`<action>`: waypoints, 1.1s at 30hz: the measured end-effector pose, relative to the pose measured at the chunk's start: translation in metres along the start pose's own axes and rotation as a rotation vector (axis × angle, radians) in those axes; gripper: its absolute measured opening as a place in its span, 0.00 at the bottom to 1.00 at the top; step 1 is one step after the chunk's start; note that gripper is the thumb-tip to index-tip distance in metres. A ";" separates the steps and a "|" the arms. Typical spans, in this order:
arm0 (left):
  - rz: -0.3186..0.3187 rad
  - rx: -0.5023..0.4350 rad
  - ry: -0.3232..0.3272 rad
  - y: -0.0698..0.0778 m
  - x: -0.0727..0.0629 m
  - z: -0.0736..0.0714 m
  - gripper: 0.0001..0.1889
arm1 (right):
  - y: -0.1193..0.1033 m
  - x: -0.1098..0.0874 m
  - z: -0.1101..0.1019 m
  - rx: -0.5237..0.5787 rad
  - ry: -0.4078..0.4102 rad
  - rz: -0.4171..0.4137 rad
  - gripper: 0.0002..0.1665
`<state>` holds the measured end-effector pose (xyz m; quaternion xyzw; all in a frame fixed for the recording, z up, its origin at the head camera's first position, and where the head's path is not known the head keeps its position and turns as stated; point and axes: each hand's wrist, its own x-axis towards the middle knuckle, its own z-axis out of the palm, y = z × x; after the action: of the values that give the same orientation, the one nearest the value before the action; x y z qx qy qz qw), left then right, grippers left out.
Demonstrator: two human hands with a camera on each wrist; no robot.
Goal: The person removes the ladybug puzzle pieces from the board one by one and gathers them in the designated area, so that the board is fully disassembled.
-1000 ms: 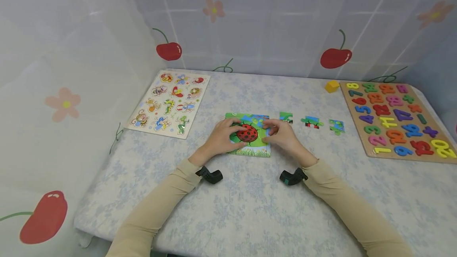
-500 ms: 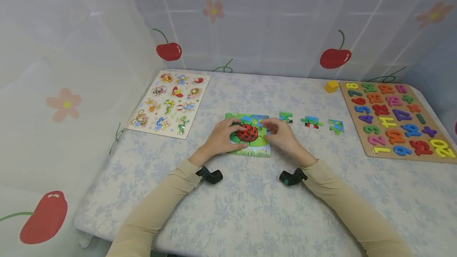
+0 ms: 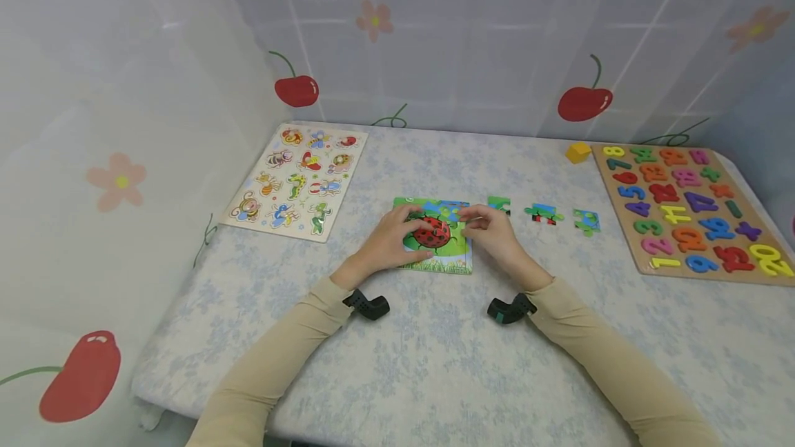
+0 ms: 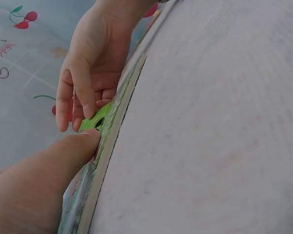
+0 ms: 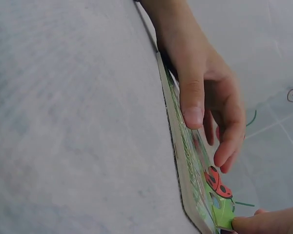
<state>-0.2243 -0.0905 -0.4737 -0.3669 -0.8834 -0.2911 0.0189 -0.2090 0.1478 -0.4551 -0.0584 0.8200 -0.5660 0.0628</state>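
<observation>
Ladybug puzzle (image 3: 435, 266) lies flat on the worktop (image 3: 435, 364), directly in front of the seated position, with both hands on or over it. Its picture shows a red, black-spotted ladybug on green, with a strip of grass along the near edge.

Left hand (image 3: 388, 240): thumb and fingers spread apart over the left part of the puzzle, grasping nothing. Right hand (image 3: 497, 236): thumb and fingertips pinch a loose piece (image 5: 221, 197), green with red and black-spotted markings. This piece is tilted up over the puzzle's face; I cannot tell whether its lower edge makes contact. The left thumb is close to the piece, though contact between them cannot be confirmed.

Further parts are found in a row to the right of the puzzle: a green piece (image 3: 499, 203) just beyond the right hand and partly covered by it, a green-and-red piece (image 3: 544, 213) next along, and a blue-and-green piece (image 3: 586, 222) at the end. All three are apart from one another.

Elsewhere, an insect board (image 3: 292, 170) occupies the far left of the worktop and a number board (image 3: 636, 247) the far right. A yellow block (image 3: 578, 152) sits just beside the number board's far left corner.
</observation>
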 end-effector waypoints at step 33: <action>0.050 -0.024 -0.043 -0.001 0.001 0.003 0.17 | 0.038 -0.079 -0.151 -0.025 0.304 0.161 0.16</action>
<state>-0.2250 -0.0890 -0.4767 -0.3954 -0.8705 -0.2932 0.0029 -0.1573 0.3135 -0.4349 0.0931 0.8291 -0.5511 -0.0175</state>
